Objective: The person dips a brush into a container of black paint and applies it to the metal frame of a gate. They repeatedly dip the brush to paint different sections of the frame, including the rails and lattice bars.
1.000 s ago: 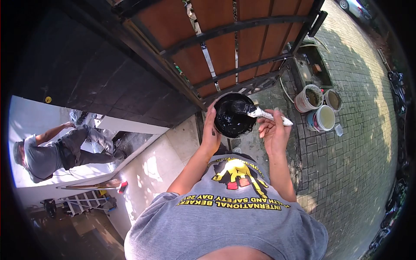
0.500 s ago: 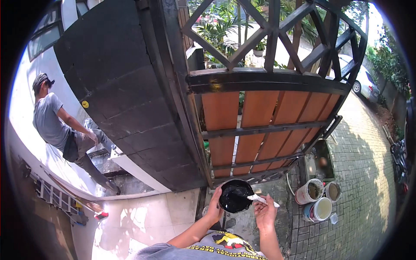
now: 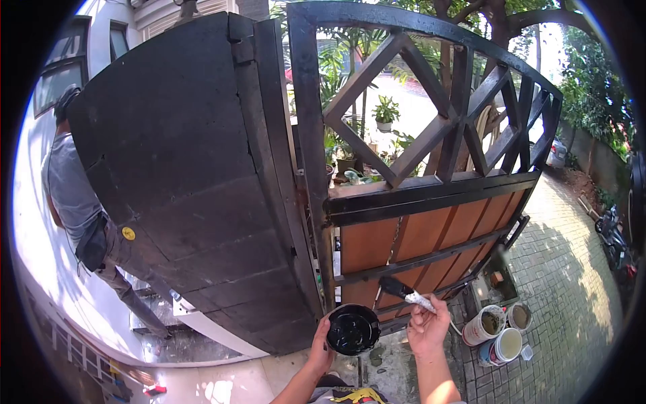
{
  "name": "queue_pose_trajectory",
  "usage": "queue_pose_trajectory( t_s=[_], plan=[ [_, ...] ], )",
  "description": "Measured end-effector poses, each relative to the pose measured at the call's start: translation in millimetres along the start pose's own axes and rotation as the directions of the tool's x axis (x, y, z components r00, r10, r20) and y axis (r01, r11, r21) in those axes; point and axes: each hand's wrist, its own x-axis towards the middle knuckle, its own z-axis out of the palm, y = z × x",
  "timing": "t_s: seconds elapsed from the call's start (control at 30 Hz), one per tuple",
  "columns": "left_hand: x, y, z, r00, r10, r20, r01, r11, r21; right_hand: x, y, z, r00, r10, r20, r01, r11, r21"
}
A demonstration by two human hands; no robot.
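My left hand [image 3: 321,348] grips the side of a round black paint pot [image 3: 353,330] with wet, glossy black paint inside. In my right hand [image 3: 428,328] is a paintbrush [image 3: 418,299], pinched by its pale, paint-spotted handle. Its bristles [image 3: 393,286], coated black, point up and left, above the pot and overlapping the lower panels of the gate in this view. The gate [image 3: 431,209] has a dark metal frame with a diamond lattice on top and reddish-brown boards [image 3: 367,242] below.
A large black metal door panel [image 3: 182,155] stands at left, with a person [image 3: 77,195] in grey partly behind it. Several buckets [image 3: 482,326] sit at lower right on the brick paving [image 3: 558,269]. A red-tipped broom [image 3: 153,390] lies lower left.
The brush has come out of the pot and risen toward the gate in my right hand. My view has tilted up. The person at left is now more hidden by the door panel.
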Motion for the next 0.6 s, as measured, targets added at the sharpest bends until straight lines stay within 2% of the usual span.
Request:
queue_pose_trajectory(
  t_s=[0.1, 0.17, 0.23, 0.27, 0.3, 0.33, 0.37, 0.43, 0.47, 0.53, 0.6],
  plan=[
    [9.8, 37.6, -6.3, 0.999, 0.006, 0.047, -0.01, 0.997, 0.077, 6.6, -15.7, 85.8, 0.948, -0.308, 0.076, 0.307, 0.951, 0.013],
    [19.7, 50.8, -14.2, 0.996, -0.031, 0.081, 0.025, 0.997, 0.067, 17.2, -28.5, 133.8, 0.784, -0.534, 0.318, 0.539, 0.838, 0.079],
    [24.9, 62.5, -21.1, 0.994, -0.067, 0.091, 0.061, 0.996, 0.068, 30.6, -44.1, 184.4, 0.602, -0.643, 0.473, 0.765, 0.634, -0.112],
    [26.5, 66.6, -21.5, 0.993, -0.077, 0.091, 0.069, 0.994, 0.079, 37.3, -49.2, 210.1, 0.485, -0.672, 0.559, 0.859, 0.486, -0.16],
    [27.3, 69.8, -22.2, 0.992, -0.091, 0.091, 0.084, 0.993, 0.084, 43.6, -52.8, 231.1, 0.399, -0.671, 0.624, 0.915, 0.338, -0.221],
    [28.3, 72.8, -22.5, 0.99, -0.103, 0.092, 0.095, 0.991, 0.089, 47.0, -56.1, 253.9, 0.301, -0.635, 0.712, 0.951, 0.255, -0.175],
    [29.4, 74.9, -23.2, 0.989, -0.112, 0.093, 0.103, 0.99, 0.093, 50.1, -57.0, 271.7, 0.28, -0.609, 0.742, 0.957, 0.241, -0.164],
    [31.8, 72.8, -26.8, 0.99, -0.103, 0.093, 0.097, 0.993, 0.071, 60.3, -58.4, 298.3, 0.125, -0.495, 0.86, 0.988, 0.144, -0.061],
    [33.2, 72.3, -28.3, 0.991, -0.096, 0.092, 0.091, 0.994, 0.059, 62.9, -62.0, 311.2, 0.011, -0.436, 0.9, 0.998, -0.05, -0.036],
    [33.4, 72.4, -29.4, 0.991, -0.085, 0.101, 0.081, 0.996, 0.049, 63.6, -69.5, 332.2, -0.177, -0.248, 0.952, 0.909, -0.411, 0.062],
    [34.9, 74.0, -33.0, 0.993, -0.071, 0.099, 0.067, 0.997, 0.047, 62.7, -71.6, 341.1, -0.218, -0.151, 0.964, 0.87, -0.478, 0.122]
  ],
)
